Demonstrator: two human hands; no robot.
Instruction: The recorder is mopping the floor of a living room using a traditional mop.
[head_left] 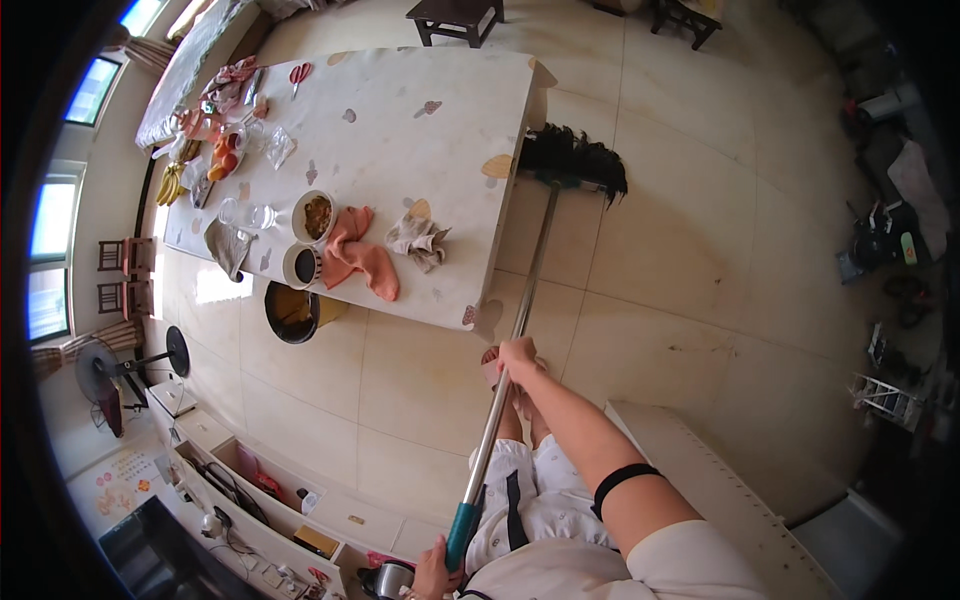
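I hold a broom with a long silver pole [528, 290] and a teal grip at its near end. My right hand [516, 358] is closed around the middle of the pole. My left hand [432, 572] grips the teal end at the lower edge of the picture. The black bristle head [575, 158] rests on the cream tiled floor beside the right edge of a long table [420, 150].
The table carries two bowls [312, 216], a pink cloth [360, 258], a grey rag [418, 240], glasses, bananas and scissors. A dark bin [291, 313] stands under its near side. A fan [110, 372] stands at left, a low white bench [720, 470] at right, dark stools at the far end.
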